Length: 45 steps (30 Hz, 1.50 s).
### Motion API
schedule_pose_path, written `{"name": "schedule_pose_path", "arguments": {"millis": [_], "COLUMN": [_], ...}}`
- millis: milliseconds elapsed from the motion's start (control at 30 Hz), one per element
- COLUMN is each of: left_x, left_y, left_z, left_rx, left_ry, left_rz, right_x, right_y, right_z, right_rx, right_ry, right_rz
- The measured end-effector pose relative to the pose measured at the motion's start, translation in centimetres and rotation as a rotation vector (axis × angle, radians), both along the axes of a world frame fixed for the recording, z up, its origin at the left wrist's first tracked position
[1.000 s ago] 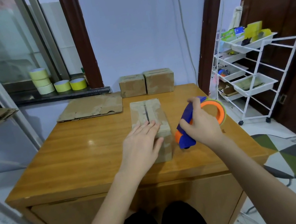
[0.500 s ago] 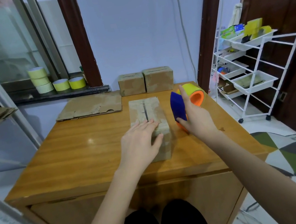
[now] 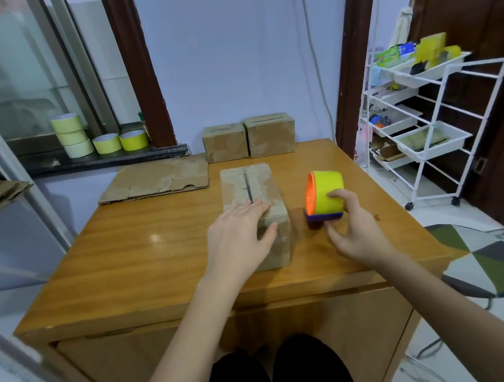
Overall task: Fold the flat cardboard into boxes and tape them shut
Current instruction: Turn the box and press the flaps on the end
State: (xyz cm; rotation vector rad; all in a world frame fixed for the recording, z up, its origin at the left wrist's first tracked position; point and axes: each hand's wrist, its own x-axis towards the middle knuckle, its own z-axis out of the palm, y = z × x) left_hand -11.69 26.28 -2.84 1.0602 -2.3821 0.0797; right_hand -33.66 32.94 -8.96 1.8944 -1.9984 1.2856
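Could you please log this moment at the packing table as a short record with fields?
box in work: folded box on table, top slit still open
left hand: left hand rests flat on its near end
right hand: right hand, fingertips on tape dispenser standing right of box
finished: two boxes at far edge
stock: flat cardboard

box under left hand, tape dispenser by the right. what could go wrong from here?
1. The top seam of the box still shows a dark open gap; if the left hand lifts, the flaps may spring up.
2. The right hand only touches the tape dispenser with fingertips; standing on the table, it could tip or roll.
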Motion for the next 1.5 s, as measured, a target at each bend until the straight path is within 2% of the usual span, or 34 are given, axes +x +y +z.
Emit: {"name": "schedule_pose_path", "arguments": {"millis": [233,433,567,633,667,700,767,833,867,967,1033,1133,1267,1300,1367,1433,1500], "left_x": [0.0,-0.1,-0.1,0.3,0.6,1.0,2.0,2.8,3.0,2.6,2.0,1.1,1.1,1.5,2.5,3.9,5.3], "left_y": [0.1,0.4,-0.2,-0.7,-0.9,-1.0,-0.8,-0.4,-0.2,0.7,1.4,2.2,2.6,2.3,1.6,0.8,0.3], "left_z": [0.2,0.7,1.0,1.4,1.6,1.8,2.2,2.1,1.7,-0.5,-2.1,-2.6,-2.3,-2.4,-2.7,-2.6,-2.1], "left_rx": [0.011,-0.018,0.055,0.193,0.296,0.403,0.564,0.699,0.781,0.959,1.011,1.043,1.078,1.088,1.105,1.086,0.969], "left_ry": [-0.023,-0.032,-0.060,-0.028,0.039,0.150,0.492,0.822,0.903,0.934,0.970,1.035,1.010,1.009,0.995,0.981,0.929], "left_rz": [0.019,0.020,-0.046,-0.104,-0.145,-0.189,-0.233,-0.170,-0.119,-0.069,-0.111,-0.116,-0.124,-0.127,-0.160,-0.185,-0.190], "right_x": [-1.2,-0.9,-0.4,0.4,0.9,1.6,3.5,5.8,6.8,9.1,10.4,11.7,10.2,9.5,8.7,8.0,6.8], "right_y": [3.1,4.8,5.7,5.6,5.4,5.2,4.9,4.3,3.7,0.8,-0.8,-1.6,-0.9,-0.8,-0.5,0.3,0.8], "right_z": [-1.4,-1.2,0.3,1.5,2.3,3.2,4.9,5.9,6.0,4.2,3.3,2.0,1.5,1.8,2.5,3.2,3.6], "right_rx": [0.155,0.286,0.196,0.088,0.044,0.022,0.020,0.080,0.132,0.247,0.221,0.150,0.139,0.140,0.210,0.248,0.141], "right_ry": [-0.008,0.014,0.134,0.221,0.206,0.145,-0.062,-0.319,-0.456,-0.756,-0.946,-1.068,-0.995,-0.999,-1.049,-0.891,-0.692], "right_rz": [0.045,-0.035,-0.138,-0.181,-0.166,-0.120,0.004,0.096,0.138,0.219,0.238,0.251,0.077,0.085,0.247,0.341,0.336]}}
